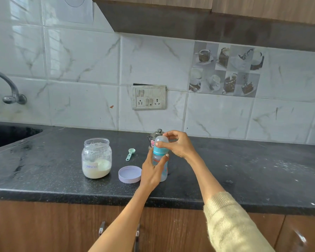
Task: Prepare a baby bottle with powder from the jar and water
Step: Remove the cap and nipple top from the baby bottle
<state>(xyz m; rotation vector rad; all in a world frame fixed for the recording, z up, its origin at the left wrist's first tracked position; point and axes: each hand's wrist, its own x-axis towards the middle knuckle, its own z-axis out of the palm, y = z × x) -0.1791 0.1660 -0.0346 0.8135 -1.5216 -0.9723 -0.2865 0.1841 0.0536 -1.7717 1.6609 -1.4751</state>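
A clear baby bottle [163, 172] with a blue collar and a translucent cap stands upright on the black counter [62, 182]. My left hand [151, 171] wraps around its body from the left. My right hand [178, 143] pinches the cap at the top. To the left stands an open glass jar [96, 158], about a third full of white powder, with a handwritten label. Its lilac lid [129, 174] lies upside down between jar and bottle. A small green scoop [130, 154] lies behind the lid.
A small steel kettle [155, 135] stands right behind the bottle, mostly hidden by it. A sink [5, 135] and a wall tap [11, 88] are at the far left. A switch panel [148, 97] sits on the tiled wall. Cabinet doors hang below the counter edge.
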